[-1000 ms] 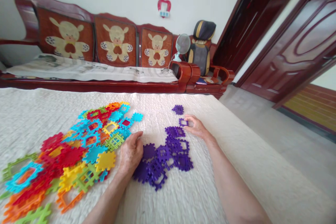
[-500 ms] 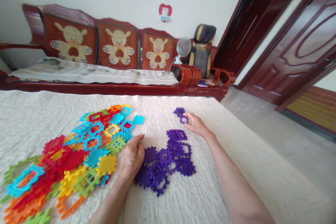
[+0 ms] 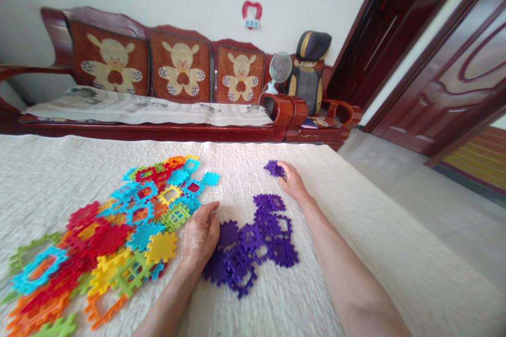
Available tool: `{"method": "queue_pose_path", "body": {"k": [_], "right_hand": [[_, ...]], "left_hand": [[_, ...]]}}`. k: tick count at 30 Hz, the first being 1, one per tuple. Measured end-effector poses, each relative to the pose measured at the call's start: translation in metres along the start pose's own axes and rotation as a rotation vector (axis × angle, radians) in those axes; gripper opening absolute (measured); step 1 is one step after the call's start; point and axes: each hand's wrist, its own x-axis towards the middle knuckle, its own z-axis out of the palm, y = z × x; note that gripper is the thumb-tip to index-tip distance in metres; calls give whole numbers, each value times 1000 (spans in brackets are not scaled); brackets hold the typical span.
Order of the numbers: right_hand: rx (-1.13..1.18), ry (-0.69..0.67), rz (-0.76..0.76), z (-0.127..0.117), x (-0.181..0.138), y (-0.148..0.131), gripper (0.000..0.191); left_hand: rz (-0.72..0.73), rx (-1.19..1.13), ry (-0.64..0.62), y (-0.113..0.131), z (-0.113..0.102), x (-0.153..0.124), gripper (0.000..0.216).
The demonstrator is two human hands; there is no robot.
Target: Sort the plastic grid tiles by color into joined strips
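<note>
My right hand (image 3: 291, 181) is stretched forward on the white quilted cover (image 3: 356, 253), its fingertips closed on a small purple tile (image 3: 273, 169) lying apart from the others. My left hand (image 3: 200, 237) rests palm down with fingers loosely curled at the left edge of a heap of purple interlocking tiles (image 3: 255, 242), touching them. Left of that hand lies a wide spread of multicoloured tiles (image 3: 118, 221) in red, yellow, blue, green and orange.
Behind the cover stands a dark red wooden bench (image 3: 158, 116) with three bear-pattern cushions and a pale seat pad. A small fan (image 3: 280, 68) and a backpack (image 3: 308, 71) sit at its right end. Dark wooden doors (image 3: 443, 63) are on the right, grey floor below.
My right hand has carried a small purple tile forward from beside the purple heap to the far lone purple tile. My left hand has stayed put. The view shifted slightly.
</note>
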Motion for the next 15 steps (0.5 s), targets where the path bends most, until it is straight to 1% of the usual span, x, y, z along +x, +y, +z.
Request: {"method": "queue_pose_path", "body": {"k": [15], "right_hand": [[37,16,19,3,2,9,57]], "left_hand": [[21,7,9,-3,2,0,31]]}}
